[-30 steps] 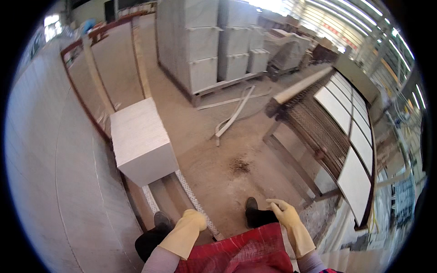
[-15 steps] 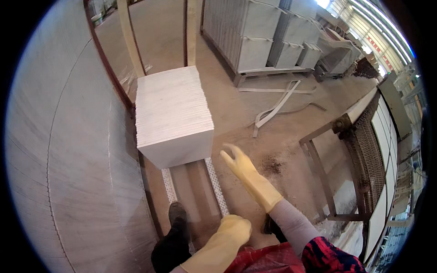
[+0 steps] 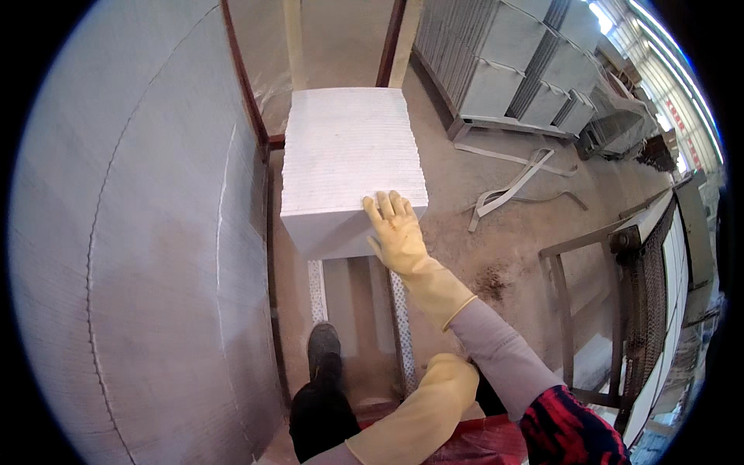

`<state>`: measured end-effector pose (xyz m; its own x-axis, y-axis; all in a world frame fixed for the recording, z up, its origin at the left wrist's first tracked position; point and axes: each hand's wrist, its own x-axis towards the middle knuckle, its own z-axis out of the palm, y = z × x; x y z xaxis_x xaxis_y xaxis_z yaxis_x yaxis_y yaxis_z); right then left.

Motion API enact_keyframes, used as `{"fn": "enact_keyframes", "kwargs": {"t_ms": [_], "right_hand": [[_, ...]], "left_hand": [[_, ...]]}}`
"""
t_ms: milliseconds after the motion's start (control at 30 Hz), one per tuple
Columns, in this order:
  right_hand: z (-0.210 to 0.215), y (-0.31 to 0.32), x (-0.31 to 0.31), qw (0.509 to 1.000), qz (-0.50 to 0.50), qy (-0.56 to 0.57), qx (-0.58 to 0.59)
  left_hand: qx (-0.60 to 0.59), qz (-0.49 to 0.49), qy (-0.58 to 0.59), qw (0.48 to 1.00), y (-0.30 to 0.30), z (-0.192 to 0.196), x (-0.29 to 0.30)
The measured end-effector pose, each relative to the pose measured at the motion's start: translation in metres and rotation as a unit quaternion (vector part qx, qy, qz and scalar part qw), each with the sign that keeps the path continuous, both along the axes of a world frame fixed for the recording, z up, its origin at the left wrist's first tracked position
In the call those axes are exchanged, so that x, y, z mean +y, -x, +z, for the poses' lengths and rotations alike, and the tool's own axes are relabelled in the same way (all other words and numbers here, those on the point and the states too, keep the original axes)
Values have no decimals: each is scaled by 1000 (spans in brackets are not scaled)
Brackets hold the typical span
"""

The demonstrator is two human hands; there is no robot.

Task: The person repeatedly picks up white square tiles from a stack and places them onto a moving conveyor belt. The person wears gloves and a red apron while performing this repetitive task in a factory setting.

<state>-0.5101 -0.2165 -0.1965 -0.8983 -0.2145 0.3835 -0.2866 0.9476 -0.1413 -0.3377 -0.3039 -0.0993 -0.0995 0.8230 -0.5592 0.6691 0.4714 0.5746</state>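
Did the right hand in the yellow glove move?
Yes. The right hand has moved forward and left to the stack of white slabs: its fingers now lie over the near top edge, whereas earlier it was clear of the stack.

right hand, earlier apart from white slab stack, now touching its near top edge.

The right hand, in a long cream-yellow rubber glove, lays its outstretched fingers over the near top edge of a block-shaped stack of thin white slabs, while the left hand, in a matching glove, hangs lower down, near the red apron. Two pale speckled strips run from beneath the stack toward the person, between a tall grey ridged surface at left and a brown metal-framed conveyor at right.
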Motion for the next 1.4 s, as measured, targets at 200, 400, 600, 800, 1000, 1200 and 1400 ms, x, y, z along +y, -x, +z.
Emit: {"fn": "enact_keyframes", "kwargs": {"t_ms": [200,400,600,800,1000,1200,1400], "right_hand": [[3,1,2,996,16,-59,-59],[0,0,-9,993,-19,-93,-64],[-6,1,-10,985,-42,-156,-67],[-7,2,-13,981,-58,-161,-89],[-2,1,-9,988,-28,-114,-95],[0,0,-11,991,-19,-94,-92],[-1,-12,-12,989,-24,-114,-93]], "left_hand": [[-2,9,18,1000,-6,-16,0],[-11,26,56,998,-4,-17,0],[-17,52,33,998,-12,-29,2],[-24,30,26,999,-2,-14,-7],[233,132,-14,963,-54,-36,-6],[-42,11,78,996,-2,-12,0],[6,10,19,1000,-3,-13,-5]]}}
